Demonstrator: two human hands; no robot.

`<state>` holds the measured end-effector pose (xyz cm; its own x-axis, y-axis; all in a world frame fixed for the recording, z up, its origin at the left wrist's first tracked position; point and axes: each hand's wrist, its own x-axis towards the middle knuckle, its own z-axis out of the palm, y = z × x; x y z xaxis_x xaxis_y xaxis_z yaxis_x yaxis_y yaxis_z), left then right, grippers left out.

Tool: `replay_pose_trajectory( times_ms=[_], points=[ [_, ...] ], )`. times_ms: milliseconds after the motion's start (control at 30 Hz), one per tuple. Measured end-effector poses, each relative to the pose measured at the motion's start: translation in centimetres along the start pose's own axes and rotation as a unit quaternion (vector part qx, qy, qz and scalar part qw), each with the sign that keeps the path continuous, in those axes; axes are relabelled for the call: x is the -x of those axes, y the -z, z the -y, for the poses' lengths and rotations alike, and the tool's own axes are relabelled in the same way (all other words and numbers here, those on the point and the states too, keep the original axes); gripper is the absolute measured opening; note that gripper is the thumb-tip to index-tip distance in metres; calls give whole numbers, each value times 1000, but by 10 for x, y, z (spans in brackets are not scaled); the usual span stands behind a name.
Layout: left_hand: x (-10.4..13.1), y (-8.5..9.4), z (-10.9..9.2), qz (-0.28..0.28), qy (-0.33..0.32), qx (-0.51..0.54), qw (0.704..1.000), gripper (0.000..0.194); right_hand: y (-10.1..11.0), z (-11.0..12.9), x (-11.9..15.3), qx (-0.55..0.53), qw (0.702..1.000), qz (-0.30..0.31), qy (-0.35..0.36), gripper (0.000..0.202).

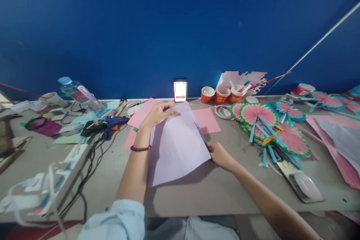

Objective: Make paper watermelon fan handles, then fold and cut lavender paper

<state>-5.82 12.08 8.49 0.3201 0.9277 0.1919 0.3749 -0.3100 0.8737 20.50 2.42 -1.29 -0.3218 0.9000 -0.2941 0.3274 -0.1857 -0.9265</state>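
A pale purple sheet of paper [177,146] is raised a little off the table in front of me, its lower edge curving. Near its top left, my left hand [159,115] grips the sheet, thumb lying on the upper face and the other fingers partly hidden. At the lower right edge, my right hand [221,154] pinches the same sheet, with its fingertips partly behind it. Pink paper [206,120] lies flat on the table to the right of the sheet, and more pink paper [143,111] shows at the left, beside my left wrist.
A phone [180,90] stands against the blue wall. Red paper cups [207,95], some holding pens, are to its right. Watermelon-patterned paper fans [258,115] and a mouse [306,186] lie right. Leftward are a blue glue gun [112,123], cables, a power strip [66,174] and a bottle [81,93].
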Motion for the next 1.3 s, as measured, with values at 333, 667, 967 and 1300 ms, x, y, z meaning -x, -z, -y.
replay_pose_trajectory(
  times_ms=[333, 667, 967, 1300],
  points=[
    [1, -2, -1, 7, -9, 0, 1000, 38, 0, -1, 0, -2, 1000, 7, 18, 22],
    [0, -6, -5, 34, 3, 15, 999, 35, 1, -2, -2, 12, 999, 5, 34, 21],
    [-1, -9, -6, 40, -2, 23, 999, 36, 0, -4, -3, -10, 1000, 3, 26, 21],
    [-3, -13, 2, 46, -2, 11, 999, 37, -1, -3, -3, -44, 998, 10, 32, 24]
  ],
)
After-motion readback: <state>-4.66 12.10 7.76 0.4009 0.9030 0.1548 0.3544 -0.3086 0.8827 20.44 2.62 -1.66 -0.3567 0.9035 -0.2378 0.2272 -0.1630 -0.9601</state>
